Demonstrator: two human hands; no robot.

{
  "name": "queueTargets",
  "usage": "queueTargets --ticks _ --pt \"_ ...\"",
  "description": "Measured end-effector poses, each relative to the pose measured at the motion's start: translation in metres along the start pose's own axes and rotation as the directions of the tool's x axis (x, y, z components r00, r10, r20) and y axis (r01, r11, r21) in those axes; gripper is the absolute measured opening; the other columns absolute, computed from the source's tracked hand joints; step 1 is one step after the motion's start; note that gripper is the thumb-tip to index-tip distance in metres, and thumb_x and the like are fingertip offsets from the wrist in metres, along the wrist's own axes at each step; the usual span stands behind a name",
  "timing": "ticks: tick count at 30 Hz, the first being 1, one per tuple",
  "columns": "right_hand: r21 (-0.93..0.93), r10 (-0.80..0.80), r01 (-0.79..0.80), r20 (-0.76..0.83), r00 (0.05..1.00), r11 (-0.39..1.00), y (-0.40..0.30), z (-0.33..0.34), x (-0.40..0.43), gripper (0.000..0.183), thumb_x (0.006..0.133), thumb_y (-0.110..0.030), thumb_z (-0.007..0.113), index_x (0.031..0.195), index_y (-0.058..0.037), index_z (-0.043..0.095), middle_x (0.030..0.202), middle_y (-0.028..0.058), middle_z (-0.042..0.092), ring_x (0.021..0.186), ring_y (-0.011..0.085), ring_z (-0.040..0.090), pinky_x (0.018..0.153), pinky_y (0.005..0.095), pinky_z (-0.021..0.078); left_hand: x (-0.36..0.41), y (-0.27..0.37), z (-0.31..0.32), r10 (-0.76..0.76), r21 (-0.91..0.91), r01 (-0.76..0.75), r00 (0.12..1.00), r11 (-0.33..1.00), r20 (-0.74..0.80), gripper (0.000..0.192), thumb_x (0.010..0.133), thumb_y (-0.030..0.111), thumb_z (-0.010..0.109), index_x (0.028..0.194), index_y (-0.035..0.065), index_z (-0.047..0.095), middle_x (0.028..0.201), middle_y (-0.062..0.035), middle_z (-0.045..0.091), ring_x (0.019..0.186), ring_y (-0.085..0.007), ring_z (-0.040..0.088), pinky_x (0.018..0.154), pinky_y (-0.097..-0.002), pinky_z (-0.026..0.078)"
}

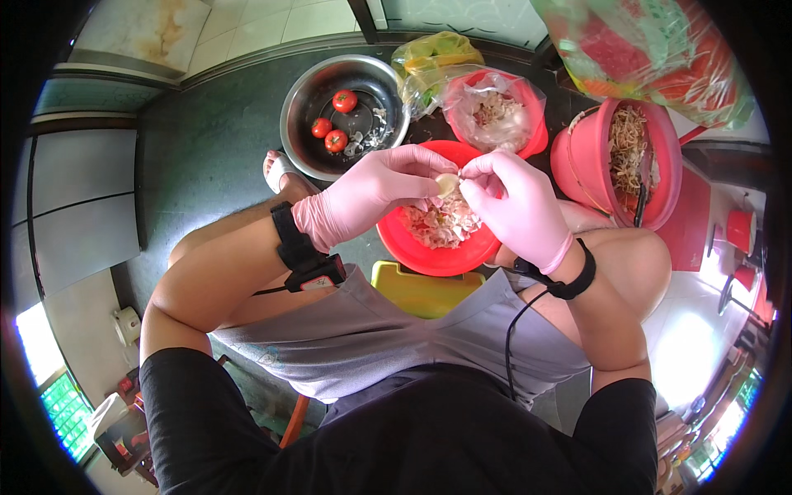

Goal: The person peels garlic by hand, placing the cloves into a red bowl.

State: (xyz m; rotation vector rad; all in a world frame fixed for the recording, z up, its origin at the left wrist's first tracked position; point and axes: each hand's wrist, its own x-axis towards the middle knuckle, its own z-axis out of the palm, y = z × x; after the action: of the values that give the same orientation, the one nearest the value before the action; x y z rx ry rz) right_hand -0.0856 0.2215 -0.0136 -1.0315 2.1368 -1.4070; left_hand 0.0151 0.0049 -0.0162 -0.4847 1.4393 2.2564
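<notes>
Between the thumb and fingers of my left hand [377,189], in a pink glove, is a pale garlic clove [447,184]. The gloved fingertips of my right hand [516,201] pinch at its right end; whether they grip skin or flesh is too small to tell. Both hands are above a red plastic basin [433,263] between my legs. Papery garlic skins and pieces [440,226] lie heaped in it, partly hidden by my hands.
A steel basin [291,127] holds three tomatoes [344,101] and scattered skins. Near it are a yellow plastic bag [439,49] and a pink bag-lined container [532,133] of scraps. A pink bucket [575,158] of peelings stands at right. Below the red basin sits a yellow plastic object [427,294].
</notes>
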Motion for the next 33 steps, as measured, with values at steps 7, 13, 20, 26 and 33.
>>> queueTargets --ticks 7,13,20,26,33 --pt "-0.003 0.009 -0.009 -0.003 1.0 1.0 -0.002 0.002 -0.003 0.01 0.088 -0.001 0.073 0.094 -0.0026 0.066 0.084 0.0081 0.068 0.07 0.0172 0.066 0.066 0.0308 0.0531 -0.004 0.002 0.012 0.071 0.167 -0.061 0.996 0.984 -0.053 0.023 0.096 0.005 0.074 0.117 -0.0005 0.066 0.116 -0.0071 0.072 0.107 -0.0116 0.067 0.097 -0.0288 0.054" --pt "-0.041 -0.03 0.031 0.02 0.999 0.999 -0.002 0.0 -0.001 0.011 0.086 0.0 0.072 0.092 -0.0028 0.064 0.081 0.0099 0.064 0.069 0.0208 0.066 0.065 0.0319 0.0524 -0.008 0.003 0.018 0.109 0.317 -0.074 0.99 0.946 -0.093 0.023 0.096 0.009 0.077 0.113 -0.0024 0.069 0.108 -0.0055 0.074 0.099 -0.0089 0.069 0.09 -0.026 0.057" --pt "-0.065 -0.055 0.056 0.021 0.998 0.996 0.0 0.001 -0.002 0.012 0.082 0.001 0.072 0.088 -0.0025 0.063 0.08 0.0105 0.063 0.067 0.0214 0.065 0.063 0.0328 0.0523 -0.006 -0.004 0.013 0.187 0.378 -0.155 0.981 0.913 -0.049 0.028 0.094 0.007 0.077 0.119 -0.004 0.068 0.112 -0.0079 0.075 0.101 -0.0102 0.07 0.092 -0.0269 0.058" --pt "-0.003 0.016 -0.016 0.027 1.0 1.0 -0.007 -0.002 -0.004 0.013 0.077 0.001 0.074 0.081 -0.002 0.062 0.076 0.0092 0.063 0.066 0.0192 0.064 0.062 0.0321 0.0511 -0.009 0.0 0.02 0.209 0.404 -0.179 0.978 0.897 -0.029 0.03 0.092 0.005 0.08 0.118 -0.0036 0.069 0.111 -0.007 0.074 0.1 -0.0098 0.07 0.091 -0.0268 0.058" --pt "0.071 0.084 -0.09 0.088 0.993 0.993 -0.01 -0.004 -0.003 0.014 0.076 0.0 0.076 0.077 -0.0021 0.063 0.074 0.0059 0.062 0.065 0.0138 0.061 0.062 0.0302 0.05 -0.013 0.003 0.026 0.249 0.43 -0.212 0.968 0.878 -0.031 0.027 0.091 0.008 0.082 0.113 -0.0031 0.071 0.106 -0.0056 0.075 0.095 -0.007 0.069 0.086 -0.0242 0.059"
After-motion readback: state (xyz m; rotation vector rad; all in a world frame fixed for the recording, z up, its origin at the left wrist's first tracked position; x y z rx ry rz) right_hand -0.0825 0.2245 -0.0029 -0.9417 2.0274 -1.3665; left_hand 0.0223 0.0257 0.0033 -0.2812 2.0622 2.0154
